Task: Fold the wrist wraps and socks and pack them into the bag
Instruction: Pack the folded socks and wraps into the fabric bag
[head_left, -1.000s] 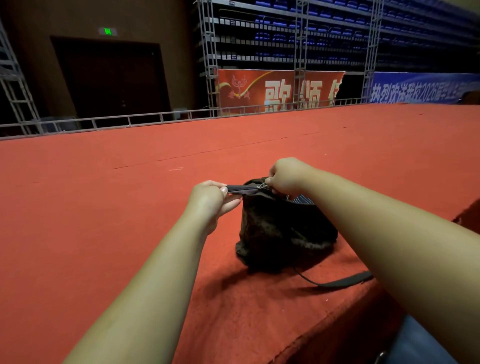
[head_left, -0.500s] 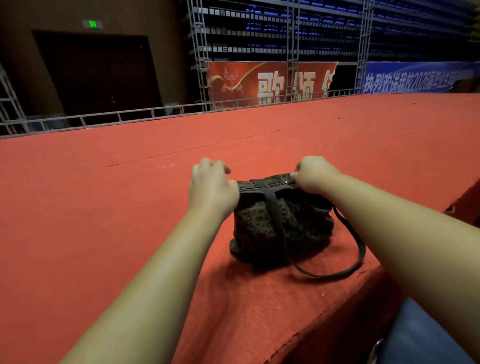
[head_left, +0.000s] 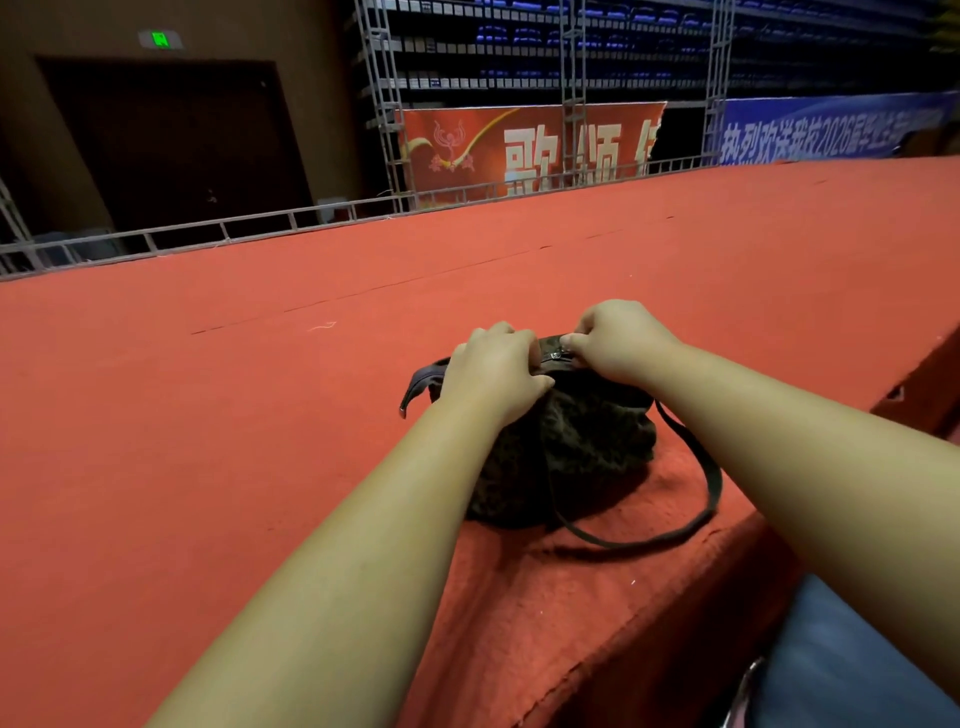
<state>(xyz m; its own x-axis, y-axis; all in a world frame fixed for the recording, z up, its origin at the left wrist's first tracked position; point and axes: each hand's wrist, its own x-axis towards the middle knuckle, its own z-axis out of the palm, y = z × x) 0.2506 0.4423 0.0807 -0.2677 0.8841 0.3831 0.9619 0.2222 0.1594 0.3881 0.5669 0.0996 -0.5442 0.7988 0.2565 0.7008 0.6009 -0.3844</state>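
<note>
Curling over the patterned bag (head_left: 587, 441), the left hand (head_left: 493, 379) grips its top; the right hand (head_left: 618, 340) seemingly pinches the zipper pull (head_left: 557, 355); contents hidden; upper-right blue banner (head_left: 831, 130) reads "2026".

We see the bag (head_left: 582, 447) in dark brown mottled with black, a leopard-like print; its strap (head_left: 712, 478) is plain black. The carpet (head_left: 260, 415) is orange-red. Behind, 1 red banner (head_left: 467, 140) carries white characters and a gold swirl, and 1 blue banner (head_left: 831, 130) carries white characters. The exit sign (head_left: 160, 39) glows green, and the truss (head_left: 382, 104) is grey.
</note>
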